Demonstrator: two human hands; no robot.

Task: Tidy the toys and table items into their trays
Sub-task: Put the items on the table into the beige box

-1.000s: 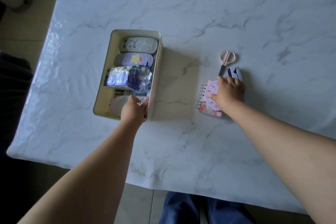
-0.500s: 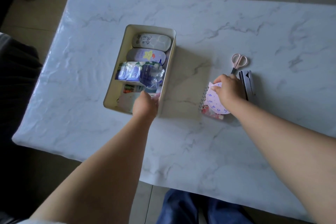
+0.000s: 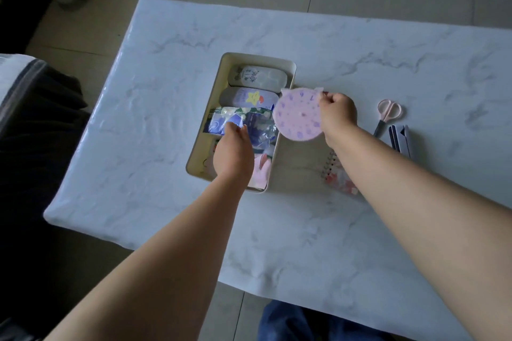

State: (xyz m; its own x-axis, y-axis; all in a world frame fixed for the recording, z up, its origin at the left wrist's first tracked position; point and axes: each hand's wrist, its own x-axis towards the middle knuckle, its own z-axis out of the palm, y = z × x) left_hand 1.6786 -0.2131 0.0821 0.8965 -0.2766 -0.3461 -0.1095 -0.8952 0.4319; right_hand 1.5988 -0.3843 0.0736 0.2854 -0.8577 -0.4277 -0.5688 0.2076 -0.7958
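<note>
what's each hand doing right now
Left hand: open, reaching into the tray, fingers on the blue packet.
Right hand: closed, pinching the pink disc at its edge, held up beside the tray.

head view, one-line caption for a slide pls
Right hand carries a pink disc to the tray; left hand reaches inside.
</note>
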